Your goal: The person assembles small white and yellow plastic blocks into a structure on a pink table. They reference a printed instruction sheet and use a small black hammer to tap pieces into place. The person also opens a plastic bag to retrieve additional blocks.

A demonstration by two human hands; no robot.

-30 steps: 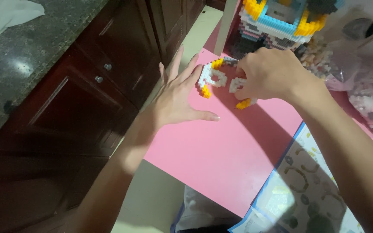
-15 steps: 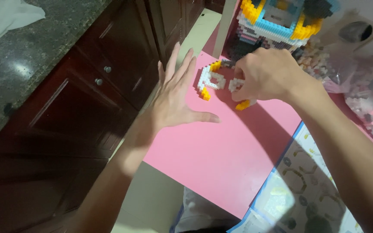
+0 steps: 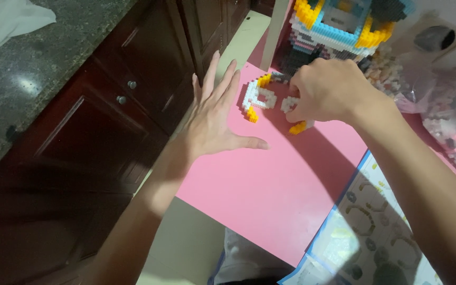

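A small flat model of white, grey and orange mini bricks (image 3: 262,95) lies near the far edge of a pink table (image 3: 270,184). My right hand (image 3: 325,89) rests on its right part, fingers curled down onto the white bricks. My left hand (image 3: 215,113) lies flat on the table just left of the model, fingers spread and pointing away, holding nothing. Behind the model stands a larger brick build (image 3: 344,26) in yellow, light blue, white and dark colours.
A printed instruction sheet (image 3: 365,232) lies at the near right of the table. Clear bags of loose bricks (image 3: 449,116) sit at the right. Dark wooden cabinets (image 3: 101,121) with a speckled stone counter (image 3: 32,68) stand to the left. A white cloth (image 3: 6,24) lies on the counter.
My left hand has slid slightly away from the small model and flattened. My right hand stays on the model with little movement.
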